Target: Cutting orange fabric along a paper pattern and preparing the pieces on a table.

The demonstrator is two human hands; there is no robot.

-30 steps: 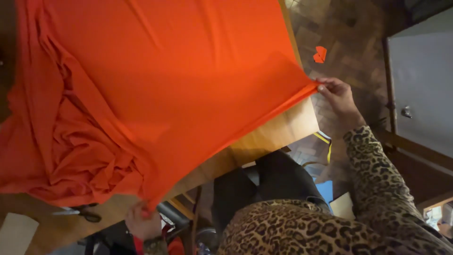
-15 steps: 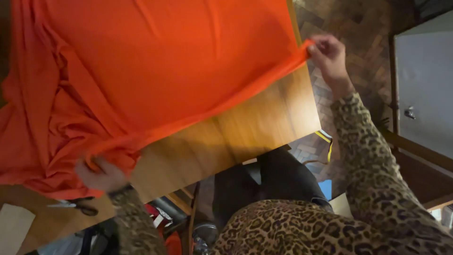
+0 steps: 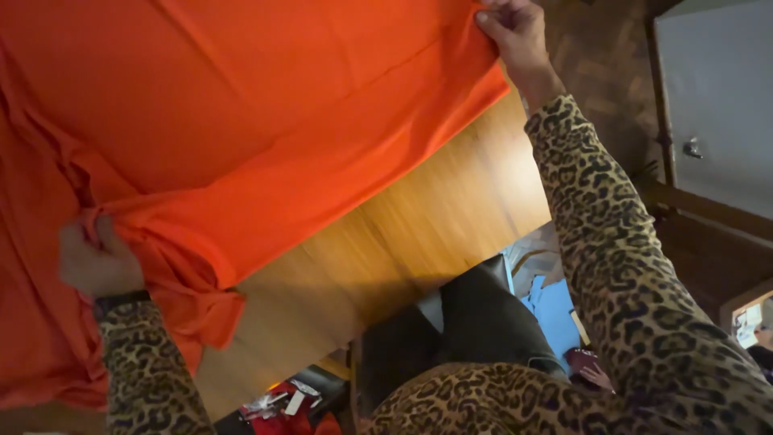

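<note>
Head view: smooth, soft orange fabric (image 3: 266,121) lies spread over a glossy wood-grain desk (image 3: 419,234). Left hand (image 3: 97,262) is fisted on a bunched, wrinkled fold; right hand (image 3: 515,32) pinches the taut far corner, both in leopard-print sleeves (image 3: 620,266).

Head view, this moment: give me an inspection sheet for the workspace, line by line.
Surface: wooden table, bare along the near edge.
Job's things: orange fabric spread over most of the table, bunched at the left.
Clutter: nothing seen on the table.
Grippers: left hand grips a bunched fold; right hand pinches the fabric's far corner.
Cables: nothing seen.
Surroundings: parquet floor, grey cabinet door, small red and white items below the table edge.
</note>
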